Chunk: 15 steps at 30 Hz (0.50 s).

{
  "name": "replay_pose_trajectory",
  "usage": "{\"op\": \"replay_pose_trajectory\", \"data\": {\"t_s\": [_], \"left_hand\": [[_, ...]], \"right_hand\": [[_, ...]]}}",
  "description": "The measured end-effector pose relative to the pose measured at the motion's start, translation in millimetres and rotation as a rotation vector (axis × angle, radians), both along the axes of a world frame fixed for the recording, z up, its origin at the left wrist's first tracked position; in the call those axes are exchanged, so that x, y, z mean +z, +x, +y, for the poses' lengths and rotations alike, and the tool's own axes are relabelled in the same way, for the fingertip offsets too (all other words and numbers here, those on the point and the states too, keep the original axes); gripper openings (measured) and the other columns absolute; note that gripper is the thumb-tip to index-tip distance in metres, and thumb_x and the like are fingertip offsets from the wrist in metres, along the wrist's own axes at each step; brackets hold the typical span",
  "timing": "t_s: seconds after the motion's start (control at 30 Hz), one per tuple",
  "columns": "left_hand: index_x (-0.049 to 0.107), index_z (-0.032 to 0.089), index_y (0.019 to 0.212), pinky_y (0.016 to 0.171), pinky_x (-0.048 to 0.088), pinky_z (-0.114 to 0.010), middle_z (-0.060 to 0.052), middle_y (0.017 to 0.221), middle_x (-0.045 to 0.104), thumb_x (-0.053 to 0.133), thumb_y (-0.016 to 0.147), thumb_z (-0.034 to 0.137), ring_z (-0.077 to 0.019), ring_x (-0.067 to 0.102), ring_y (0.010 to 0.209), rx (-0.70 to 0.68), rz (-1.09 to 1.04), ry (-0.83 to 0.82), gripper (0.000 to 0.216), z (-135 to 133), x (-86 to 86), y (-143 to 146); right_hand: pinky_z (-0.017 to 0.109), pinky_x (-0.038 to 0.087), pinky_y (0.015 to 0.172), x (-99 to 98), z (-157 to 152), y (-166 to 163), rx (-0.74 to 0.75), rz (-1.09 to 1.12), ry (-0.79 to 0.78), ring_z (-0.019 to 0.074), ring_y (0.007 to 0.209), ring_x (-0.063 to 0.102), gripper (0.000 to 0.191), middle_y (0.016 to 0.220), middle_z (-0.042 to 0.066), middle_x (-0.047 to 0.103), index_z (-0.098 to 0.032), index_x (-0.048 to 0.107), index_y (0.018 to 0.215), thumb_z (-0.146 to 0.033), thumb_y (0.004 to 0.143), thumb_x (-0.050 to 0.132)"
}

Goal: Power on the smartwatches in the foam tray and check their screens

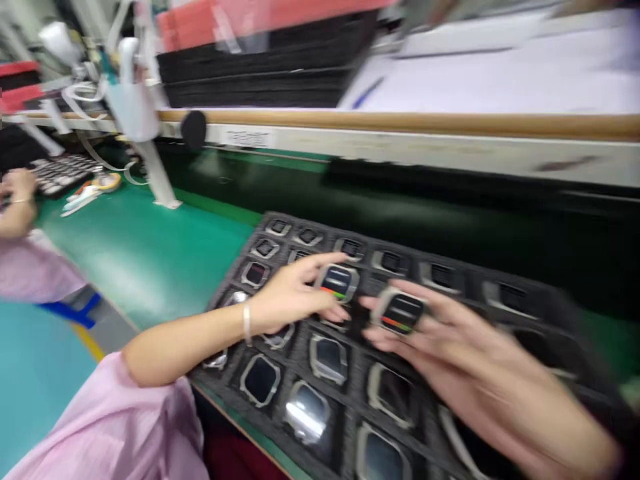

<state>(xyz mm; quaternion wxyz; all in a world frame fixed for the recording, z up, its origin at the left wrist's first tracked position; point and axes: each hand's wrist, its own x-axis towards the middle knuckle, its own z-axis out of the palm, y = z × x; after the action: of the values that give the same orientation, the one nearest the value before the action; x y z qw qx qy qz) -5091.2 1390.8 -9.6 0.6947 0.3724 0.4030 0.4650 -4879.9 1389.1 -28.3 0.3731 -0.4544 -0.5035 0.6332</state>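
two hands (287, 295) around two lit watches (401, 311), one each

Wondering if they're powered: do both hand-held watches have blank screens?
No, the left-hand watch and right-hand watch both show coloured bars.

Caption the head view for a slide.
Left hand holds one lit watch-like device, right hand another, over a black tray of similar pieces.

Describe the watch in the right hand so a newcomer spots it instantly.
On the green table lies a black tray. Over it, the right hand holds this watch, screen colour-striped. It sits right of the lit watch in the left hand.
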Motion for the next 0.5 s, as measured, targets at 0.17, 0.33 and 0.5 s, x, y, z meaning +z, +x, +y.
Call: {"op": "replay_pose_trajectory", "data": {"t_s": [0.17,0.33,0.5], "left_hand": [[0.057,0.020,0.120,0.061,0.056,-0.021,0.002,0.088,0.067,0.068,0.065,0.004,-0.0087,0.067,0.060,-0.020,0.060,0.120,0.059,3.7,-2.7,2.3],[0.055,0.019,0.117,0.060,0.055,-0.021,0.001,0.094,0.066,0.070,0.068,0.007,-0.0070,0.065,0.060,-0.023,0.153,0.174,0.052,-0.5,1.2,7.6],[0.056,0.018,0.114,0.060,0.055,-0.021,0.000,0.092,0.068,0.072,0.072,0.011,-0.0082,0.065,0.062,-0.042,0.187,0.211,0.046,-1.6,1.8,9.7]], "right_hand": [[0.044,0.057,0.084,13.0,1.7,-3.5,-0.002,0.235,-0.044,0.0220,0.079,0.073,0.051,0.106,0.007,0.075,-0.026,0.058,0.119,-0.018,0.070,0.072],[0.039,0.058,0.082,8.6,0.6,-1.5,0.066,0.327,-0.032,0.0181,0.079,0.073,0.049,0.111,0.007,0.073,-0.025,0.056,0.120,-0.018,0.075,0.073],[0.035,0.057,0.076,6.9,0.5,-2.7,0.088,0.321,0.000,0.0158,0.076,0.072,0.047,0.109,0.006,0.072,-0.024,0.053,0.120,-0.023,0.079,0.077]]}}
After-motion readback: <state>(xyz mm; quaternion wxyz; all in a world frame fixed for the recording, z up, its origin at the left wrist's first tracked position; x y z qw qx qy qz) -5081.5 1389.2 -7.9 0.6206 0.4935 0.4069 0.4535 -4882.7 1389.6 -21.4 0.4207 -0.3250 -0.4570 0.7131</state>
